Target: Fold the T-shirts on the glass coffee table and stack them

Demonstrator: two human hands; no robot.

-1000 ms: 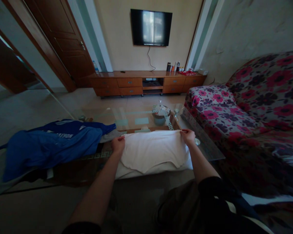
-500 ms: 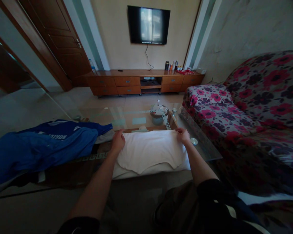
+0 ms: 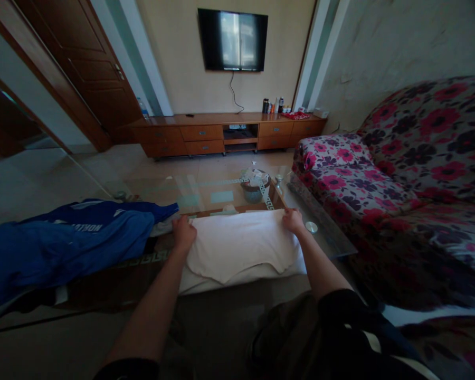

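A white garment (image 3: pixel 241 243), folded over on itself, lies on the glass table (image 3: pixel 328 232) in front of me. Its kind is hard to make out; it looks like a shirt. My left hand (image 3: pixel 185 232) is closed on its far left corner. At the far right corner, my right hand (image 3: pixel 293 219) pinches the fabric's edge. Between the two hands the far edge runs nearly straight. The near edge is curved and uneven, with another layer of white cloth showing beneath it.
Blue clothes (image 3: pixel 75 237) are heaped on the table to the left. A waste basket (image 3: pixel 254 190) shows beyond the table's far side. To the right stands a flower-patterned sofa (image 3: pixel 364 184). A wooden TV cabinet (image 3: pixel 201 132) runs along the far wall under a television (image 3: pixel 233 39).
My view has turned slightly, so the room sits a little further left. My left hand has shifted slightly left along the garment's edge; the right still grips its corner.
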